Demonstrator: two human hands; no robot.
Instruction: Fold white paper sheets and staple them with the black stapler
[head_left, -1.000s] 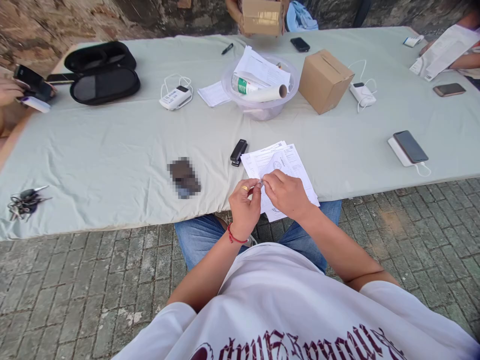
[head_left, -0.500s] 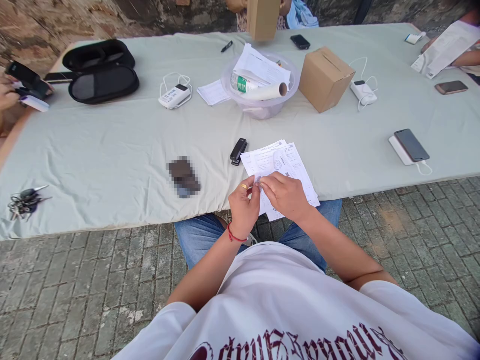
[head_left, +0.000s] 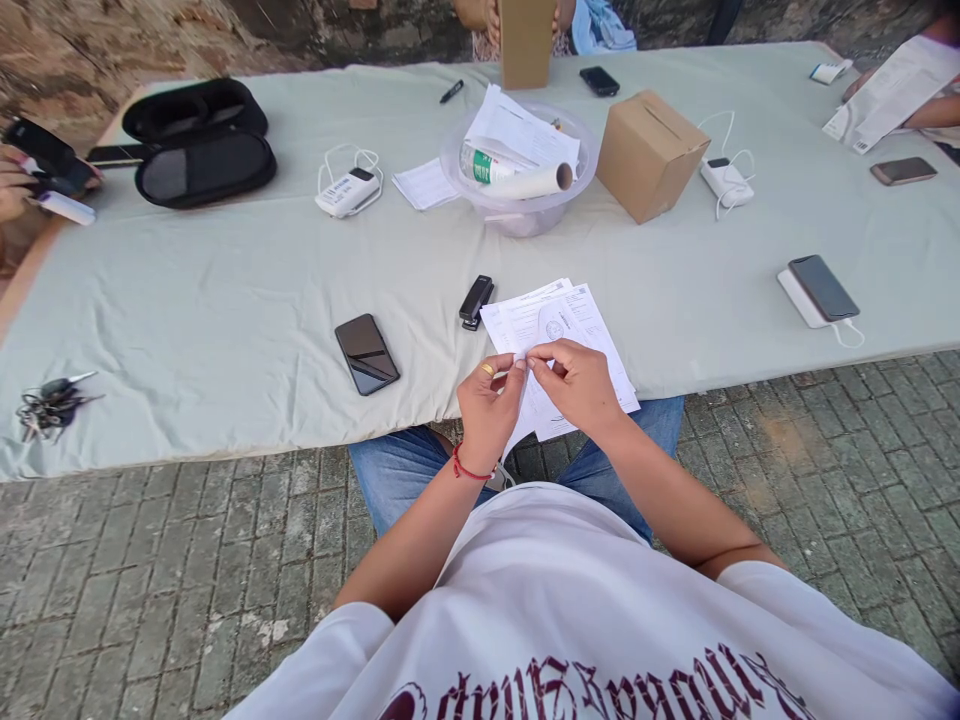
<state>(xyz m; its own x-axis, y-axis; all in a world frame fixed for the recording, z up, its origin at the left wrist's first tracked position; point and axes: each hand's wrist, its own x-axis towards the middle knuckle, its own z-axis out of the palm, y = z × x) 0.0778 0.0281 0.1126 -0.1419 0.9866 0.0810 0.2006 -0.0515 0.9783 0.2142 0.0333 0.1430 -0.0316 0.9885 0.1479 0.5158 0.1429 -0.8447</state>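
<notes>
My left hand [head_left: 491, 405], with a ring and a red cord bracelet, is closed in a pinch on what looks like the edge of a sheet of paper [head_left: 525, 420]. Thumb and forefinger of my right hand [head_left: 574, 385] are pinched right beside the left fingertips; what lies between them is too small to make out. Under and beyond both hands, printed papers [head_left: 600, 335] overlap at the table's near edge, one bearing a round stamp. A black stapler [head_left: 476, 302] lies just left of the papers. Farther left rests a dark phone [head_left: 367, 354].
A plastic basin [head_left: 517, 218] holds papers and a roll, beside a cardboard box [head_left: 651, 155]. Keys [head_left: 52, 405], an open black case [head_left: 206, 165], white power banks [head_left: 349, 192] and a phone on a white block [head_left: 821, 290] lie about. Other people's hands show at the table's edges.
My right fingertips have shifted slightly right, still close to the left ones. Across the table, the cardboard box in another person's hands is a little lower.
</notes>
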